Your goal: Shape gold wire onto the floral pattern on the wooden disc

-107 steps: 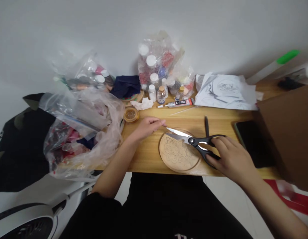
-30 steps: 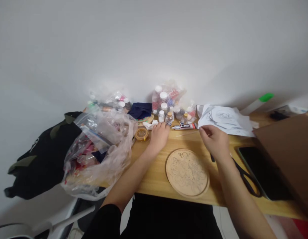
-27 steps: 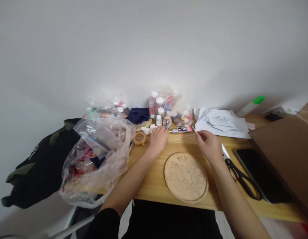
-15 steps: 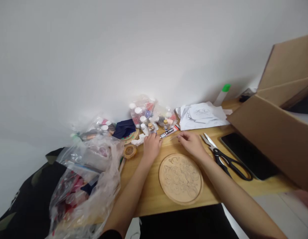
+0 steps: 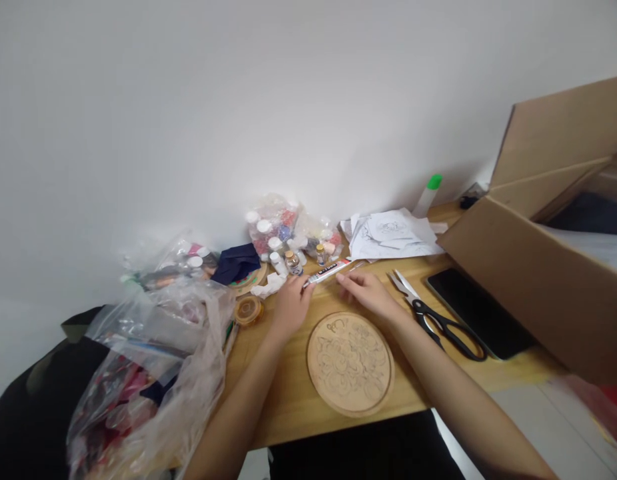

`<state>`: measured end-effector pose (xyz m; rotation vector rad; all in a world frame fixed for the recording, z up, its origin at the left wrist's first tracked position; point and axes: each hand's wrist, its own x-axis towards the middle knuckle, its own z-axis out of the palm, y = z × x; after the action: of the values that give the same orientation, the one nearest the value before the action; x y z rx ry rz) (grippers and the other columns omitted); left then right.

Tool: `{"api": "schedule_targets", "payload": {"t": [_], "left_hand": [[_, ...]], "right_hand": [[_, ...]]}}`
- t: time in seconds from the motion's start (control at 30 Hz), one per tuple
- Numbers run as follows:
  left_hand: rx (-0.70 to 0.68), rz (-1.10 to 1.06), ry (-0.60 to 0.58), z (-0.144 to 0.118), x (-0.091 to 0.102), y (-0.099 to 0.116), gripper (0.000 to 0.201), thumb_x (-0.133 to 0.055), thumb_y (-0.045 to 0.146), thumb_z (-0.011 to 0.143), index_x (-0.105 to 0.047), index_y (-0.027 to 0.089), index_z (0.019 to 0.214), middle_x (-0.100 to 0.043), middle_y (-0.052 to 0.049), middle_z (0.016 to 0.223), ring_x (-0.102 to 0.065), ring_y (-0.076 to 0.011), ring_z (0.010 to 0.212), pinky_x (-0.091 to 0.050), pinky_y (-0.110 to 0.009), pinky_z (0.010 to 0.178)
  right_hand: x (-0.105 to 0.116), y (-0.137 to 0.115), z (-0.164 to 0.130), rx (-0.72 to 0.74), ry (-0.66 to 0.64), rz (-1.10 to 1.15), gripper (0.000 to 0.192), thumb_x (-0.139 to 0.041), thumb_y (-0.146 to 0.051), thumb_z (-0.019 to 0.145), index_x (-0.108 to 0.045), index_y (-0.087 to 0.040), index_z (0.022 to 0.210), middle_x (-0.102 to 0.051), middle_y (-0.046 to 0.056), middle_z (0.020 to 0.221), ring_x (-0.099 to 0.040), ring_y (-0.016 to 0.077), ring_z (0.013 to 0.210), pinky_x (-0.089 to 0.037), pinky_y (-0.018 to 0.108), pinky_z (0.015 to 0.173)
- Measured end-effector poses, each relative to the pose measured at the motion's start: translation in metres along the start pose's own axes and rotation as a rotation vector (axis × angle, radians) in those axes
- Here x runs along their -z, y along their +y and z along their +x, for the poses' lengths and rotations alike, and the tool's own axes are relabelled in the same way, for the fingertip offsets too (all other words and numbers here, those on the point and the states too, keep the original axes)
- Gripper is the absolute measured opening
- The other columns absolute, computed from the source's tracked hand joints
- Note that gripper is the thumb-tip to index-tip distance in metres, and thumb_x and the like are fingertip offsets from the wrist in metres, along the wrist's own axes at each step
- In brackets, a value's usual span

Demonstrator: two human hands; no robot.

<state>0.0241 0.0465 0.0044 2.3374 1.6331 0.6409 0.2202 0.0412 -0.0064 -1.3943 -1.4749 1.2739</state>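
My left hand (image 5: 290,304) reaches across the wooden table (image 5: 288,400) and its fingertips pinch the nozzle end of a glue tube (image 5: 329,271), which lies slanted near the back. My right hand (image 5: 364,291) rests just right of it, fingers curled close to the tube; whether it holds anything is unclear. A round wooden disc (image 5: 349,363) with a carved floral outline lies flat in front of both hands. Black-handled scissors (image 5: 438,320) lie on the table to the right of my right hand, blades apart.
Small bead jars in a clear bag (image 5: 272,227) and a navy cloth (image 5: 236,263) stand at the back. A gold spool (image 5: 248,310) and a big plastic bag (image 5: 153,373) are at left. Drawings on paper (image 5: 391,233), a phone (image 5: 476,310) and an open cardboard box (image 5: 538,280) are at right.
My right hand has put the scissors down at the right and come to the glue tube. My left hand has reached the tube's nozzle. The view has swung to the right.
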Motion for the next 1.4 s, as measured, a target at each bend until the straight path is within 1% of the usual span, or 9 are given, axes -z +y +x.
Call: {"api": "schedule_targets", "payload": {"t": [0.07, 0.13, 0.23, 0.4, 0.57, 0.73, 1.03, 1.27, 1.4], "left_hand": [[-0.054, -0.097, 0.016, -0.01, 0.009, -0.001, 0.022, -0.045, 0.021, 0.095, -0.066, 0.017, 0.102, -0.07, -0.007, 0.096, -0.065, -0.0184, 0.088, -0.052, -0.03, 0.078], [-0.106, -0.177, 0.026, -0.018, 0.014, -0.002, 0.019, -0.05, 0.024, 0.094, -0.066, 0.018, 0.103, -0.071, -0.005, 0.094, -0.066, -0.0171, 0.085, -0.053, -0.028, 0.076], [-0.15, -0.257, 0.058, -0.028, 0.016, -0.006, 0.017, -0.058, 0.028, 0.09, -0.068, 0.02, 0.101, -0.071, -0.004, 0.09, -0.065, -0.0171, 0.081, -0.053, -0.028, 0.074], [-0.157, -0.322, 0.138, -0.035, 0.018, -0.014, 0.022, -0.052, 0.031, 0.095, -0.069, 0.018, 0.093, -0.071, -0.005, 0.084, -0.064, -0.0155, 0.075, -0.052, -0.028, 0.071], [-0.195, -0.345, 0.134, -0.034, 0.021, -0.014, 0.026, -0.052, 0.034, 0.095, -0.07, 0.018, 0.086, -0.07, -0.005, 0.079, -0.063, -0.0158, 0.075, -0.05, -0.028, 0.071], [-0.218, -0.388, 0.138, -0.033, 0.012, -0.017, 0.033, -0.049, 0.037, 0.097, -0.067, 0.017, 0.078, -0.067, -0.004, 0.073, -0.062, -0.0149, 0.071, -0.049, -0.028, 0.069], [-0.211, -0.482, 0.178, -0.039, 0.003, -0.032, 0.022, -0.054, 0.03, 0.095, -0.067, 0.016, 0.083, -0.069, -0.005, 0.079, -0.063, -0.0136, 0.074, -0.05, -0.026, 0.071], [-0.14, -0.559, 0.145, -0.04, -0.016, -0.033, 0.015, -0.058, 0.027, 0.093, -0.066, 0.017, 0.086, -0.069, -0.004, 0.082, -0.062, -0.0141, 0.079, -0.049, -0.027, 0.074], [-0.084, -0.622, 0.127, -0.041, -0.022, -0.034, 0.014, -0.057, 0.025, 0.093, -0.065, 0.016, 0.086, -0.067, -0.003, 0.082, -0.06, -0.0134, 0.079, -0.048, -0.026, 0.075]], "right_hand": [[-0.003, -0.005, -0.002, 0.005, -0.036, 0.125, 0.056, -0.044, -0.067, 0.088, -0.063, -0.015, 0.093, -0.065, 0.002, 0.071, -0.057, 0.0114, 0.055, -0.047, 0.026, 0.053], [-0.005, -0.01, -0.004, 0.013, -0.031, 0.248, 0.065, -0.036, -0.076, 0.084, -0.062, -0.018, 0.097, -0.062, 0.001, 0.064, -0.052, 0.0116, 0.047, -0.041, 0.026, 0.045], [-0.004, -0.014, -0.005, 0.021, 0.033, 0.383, 0.061, -0.047, -0.076, 0.076, -0.062, -0.02, 0.094, -0.057, -0.001, 0.059, -0.048, 0.0112, 0.046, -0.038, 0.026, 0.045], [0.0, -0.014, 0.0, -0.003, 0.134, 0.488, 0.05, -0.06, -0.069, 0.069, -0.06, -0.02, 0.075, -0.053, -0.001, 0.055, -0.044, 0.0111, 0.045, -0.035, 0.026, 0.043], [0.0, -0.011, 0.001, -0.028, 0.184, 0.509, 0.044, -0.061, -0.062, 0.071, -0.062, -0.018, 0.075, -0.057, 0.001, 0.059, -0.045, 0.0112, 0.046, -0.034, 0.027, 0.043], [-0.001, -0.01, 0.001, -0.028, 0.252, 0.499, 0.036, -0.059, -0.055, 0.074, -0.061, -0.019, 0.071, -0.055, 0.0, 0.057, -0.046, 0.0115, 0.047, -0.036, 0.027, 0.044], [0.01, -0.004, 0.011, -0.004, 0.388, 0.532, 0.023, -0.056, -0.042, 0.07, -0.054, -0.02, 0.065, -0.053, 0.0, 0.057, -0.044, 0.0092, 0.045, -0.032, 0.023, 0.038], [0.009, -0.01, 0.01, -0.003, 0.422, 0.466, 0.023, -0.054, -0.041, 0.072, -0.05, -0.02, 0.063, -0.052, -0.001, 0.056, -0.042, 0.0075, 0.041, -0.027, 0.024, 0.036], [0.011, -0.014, 0.0, -0.017, 0.462, 0.392, 0.027, -0.06, -0.044, 0.07, -0.053, -0.018, 0.063, -0.052, -0.002, 0.058, -0.044, 0.0066, 0.04, -0.029, 0.024, 0.036]]}}
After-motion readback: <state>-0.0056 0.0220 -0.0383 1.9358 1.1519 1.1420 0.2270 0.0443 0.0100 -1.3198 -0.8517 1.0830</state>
